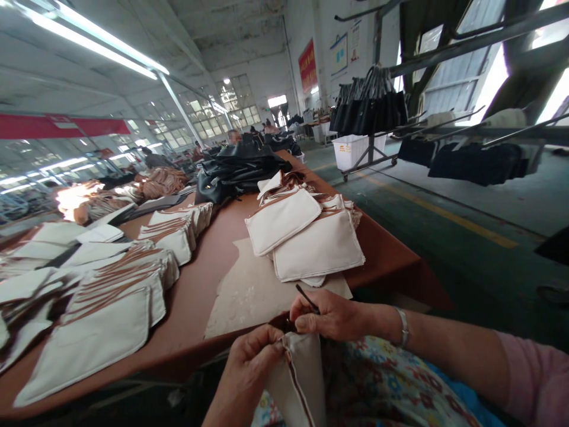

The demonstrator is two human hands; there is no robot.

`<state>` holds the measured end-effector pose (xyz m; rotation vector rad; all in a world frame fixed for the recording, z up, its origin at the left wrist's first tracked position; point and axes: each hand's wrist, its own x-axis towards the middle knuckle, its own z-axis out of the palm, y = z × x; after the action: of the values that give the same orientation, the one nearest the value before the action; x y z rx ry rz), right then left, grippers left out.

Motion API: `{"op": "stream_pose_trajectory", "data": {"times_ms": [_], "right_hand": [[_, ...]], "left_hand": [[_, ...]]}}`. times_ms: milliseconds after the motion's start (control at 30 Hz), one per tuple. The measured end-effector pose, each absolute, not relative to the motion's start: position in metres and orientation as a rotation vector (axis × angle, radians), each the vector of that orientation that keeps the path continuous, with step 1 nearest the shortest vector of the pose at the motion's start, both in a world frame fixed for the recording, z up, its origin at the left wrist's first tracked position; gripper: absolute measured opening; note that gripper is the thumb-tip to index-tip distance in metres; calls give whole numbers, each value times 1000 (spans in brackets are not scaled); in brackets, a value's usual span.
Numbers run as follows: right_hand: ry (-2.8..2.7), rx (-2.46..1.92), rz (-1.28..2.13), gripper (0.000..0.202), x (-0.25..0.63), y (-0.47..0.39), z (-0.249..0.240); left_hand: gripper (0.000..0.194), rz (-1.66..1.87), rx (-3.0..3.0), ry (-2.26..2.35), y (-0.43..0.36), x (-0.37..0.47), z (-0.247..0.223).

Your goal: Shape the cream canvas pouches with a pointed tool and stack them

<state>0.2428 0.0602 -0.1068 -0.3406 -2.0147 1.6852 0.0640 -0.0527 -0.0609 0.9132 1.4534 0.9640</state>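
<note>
My left hand [253,363] is closed in a pinch on the top corner of a cream pouch [306,362]. A brown zipper [297,385] runs down the pouch, which hangs in front of my lap at the table's near edge. My right hand [329,314] is closed on a thin dark tool [307,298], whose shaft sticks up past the fingers. The tool's working end is hidden, so its kind cannot be told. Those right fingertips are close beside the pouch's upper edge. A stack of cream pouches [317,246] lies on the table just beyond my hands.
The brown-covered table [195,302] bears a sheet of tan board [240,296], rows of cream pouches [106,323] at left and a black leather heap [240,169]. Black bags [368,112] hang on a rack at right, near a white bin [353,153]. People sit far back.
</note>
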Motion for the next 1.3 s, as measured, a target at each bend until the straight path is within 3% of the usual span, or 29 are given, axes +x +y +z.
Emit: {"op": "stream_pose_trajectory", "data": {"times_ms": [233,400,533,600,767,867,967,1133,1300], "right_hand": [[-2294,-326,1155,9,244,55,-100],[-2544,-292,722,15,241,50,-99],[-2626,-257,330,18,234,47,-105],[-2546,-367,512,15,232,49,-108],[-2144,-592,1725,17,239,58,-110],[-1910,-590,2140,21,244,62,-105],[-1860,-577,2182,25,245,61,-94],[-1949,-624,1976,37,236,54,-81],[-1970,-684,1899,26,227,51,-88]], "left_hand": [[24,888,979,1498,-49,54,-77],[31,850,1039,1510,-45,52,-82],[25,826,999,1551,-43,59,-78],[19,822,945,1526,-46,64,-74],[16,874,850,1492,-57,70,-70],[21,926,865,1504,-59,69,-68],[25,959,891,1502,-58,69,-65],[34,997,987,1534,-55,70,-65],[31,926,1089,1618,-54,68,-66]]}}
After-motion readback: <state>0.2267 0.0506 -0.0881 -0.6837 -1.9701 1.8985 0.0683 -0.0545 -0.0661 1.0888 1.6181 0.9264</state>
